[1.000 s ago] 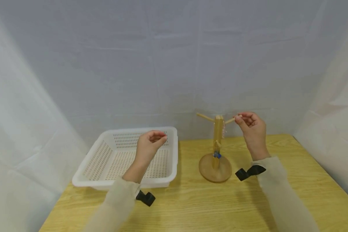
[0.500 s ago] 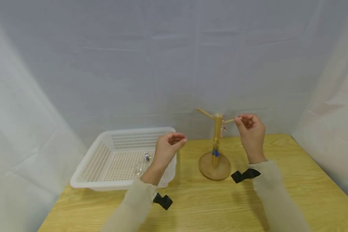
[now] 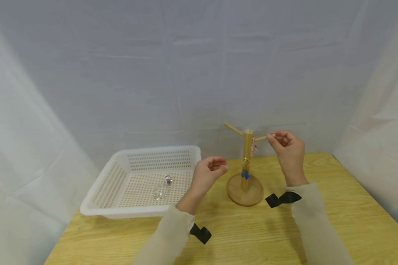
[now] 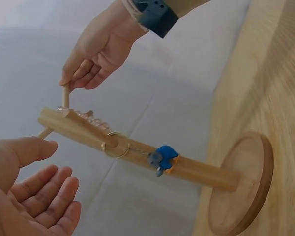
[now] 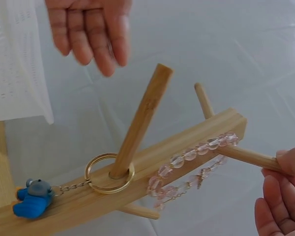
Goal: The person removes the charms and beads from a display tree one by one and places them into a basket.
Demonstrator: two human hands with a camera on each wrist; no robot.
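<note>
A wooden stand point(image 3: 248, 147) with a round base and slanting pegs stands upright on the table. With thumb and fingers my right hand point(image 3: 290, 158) pinches the tip of its right peg point(image 5: 253, 157). A bracelet of clear pink beads point(image 5: 190, 155) hangs from that same peg, close to the post. From a front peg hangs a keychain point(image 4: 164, 158) with a gold ring and a blue and grey figure. My left hand point(image 3: 205, 178) holds nothing. It hovers left of the stand, fingers loosely bent, near the left peg point(image 3: 233, 129) in the head view.
A white perforated basket point(image 3: 124, 211) stands to the left. Inside lie a clear beaded loop point(image 3: 160, 193) and a small shiny trinket point(image 3: 168, 179). Pale sheeting point(image 3: 199, 73) closes off the back and both sides of the wooden table point(image 3: 245, 235).
My left hand has moved right, from over the basket toward the stand, uncovering the two small items in the basket. My right hand keeps its pinch on the peg.
</note>
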